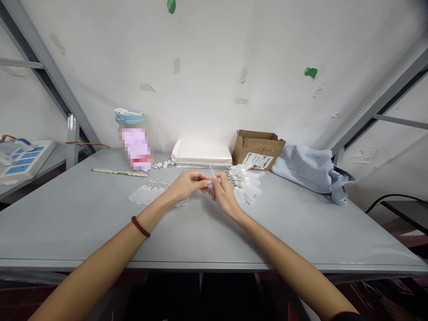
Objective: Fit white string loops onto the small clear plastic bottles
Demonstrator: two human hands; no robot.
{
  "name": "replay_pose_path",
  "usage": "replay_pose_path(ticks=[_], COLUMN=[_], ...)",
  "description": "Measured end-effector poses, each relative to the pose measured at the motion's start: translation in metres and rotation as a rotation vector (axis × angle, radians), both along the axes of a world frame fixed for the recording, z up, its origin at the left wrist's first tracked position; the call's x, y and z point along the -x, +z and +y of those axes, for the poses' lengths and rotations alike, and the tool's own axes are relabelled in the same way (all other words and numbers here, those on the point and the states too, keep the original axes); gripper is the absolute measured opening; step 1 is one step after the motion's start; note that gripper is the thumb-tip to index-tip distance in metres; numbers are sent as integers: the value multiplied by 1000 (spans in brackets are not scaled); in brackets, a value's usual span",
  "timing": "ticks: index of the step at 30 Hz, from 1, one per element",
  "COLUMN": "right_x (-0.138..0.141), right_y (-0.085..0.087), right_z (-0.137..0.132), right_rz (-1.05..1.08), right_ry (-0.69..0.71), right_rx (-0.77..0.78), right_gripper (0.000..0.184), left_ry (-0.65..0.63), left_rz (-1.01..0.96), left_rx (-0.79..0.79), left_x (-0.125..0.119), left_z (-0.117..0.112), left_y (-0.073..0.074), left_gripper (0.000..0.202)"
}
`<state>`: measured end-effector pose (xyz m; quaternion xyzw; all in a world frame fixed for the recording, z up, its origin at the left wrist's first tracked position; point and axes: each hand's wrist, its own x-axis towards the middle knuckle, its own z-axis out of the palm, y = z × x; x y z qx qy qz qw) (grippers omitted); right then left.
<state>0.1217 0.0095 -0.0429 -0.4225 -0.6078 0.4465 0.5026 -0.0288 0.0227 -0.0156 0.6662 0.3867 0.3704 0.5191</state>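
Observation:
My left hand and my right hand meet above the table, fingertips pinched together. Between them is a small whitish tag with a white cord that sticks up past my right thumb. Most of this piece is hidden by my fingers. To the left of my left hand, a row of translucent white tags with looped cords lies flat, partly covered by my wrist. Just beyond my right hand is a heaped pile of similar white tags, their cords bunched toward the middle.
Behind my hands lies a stack of white sheets or envelopes. Beside it stand an open cardboard box and a crumpled light blue cloth. At left are a blue-lidded cup, small white round pieces and a thin flat stick.

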Motion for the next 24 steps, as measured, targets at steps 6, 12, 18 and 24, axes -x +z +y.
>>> replay_pose_path(ticks=[6, 12, 18, 24], right_x=[-4, -5, -7, -12], right_y=[-2, -6, -5, 1], right_z=[8, 6, 8, 6], right_rz=[-102, -168, -39, -114], right_ry=[-100, -86, -47, -105], right_rx=[7, -56, 48, -66], right_gripper=[21, 19, 24, 21], left_ry=[82, -8, -60, 32], left_rz=[-34, 117, 17, -7], left_rx=[20, 50, -37, -23], left_x=[-3, -2, -4, -7], left_z=[1, 1, -2, -1], left_y=[-3, -5, -5, -6], left_gripper=[30, 33, 22, 33])
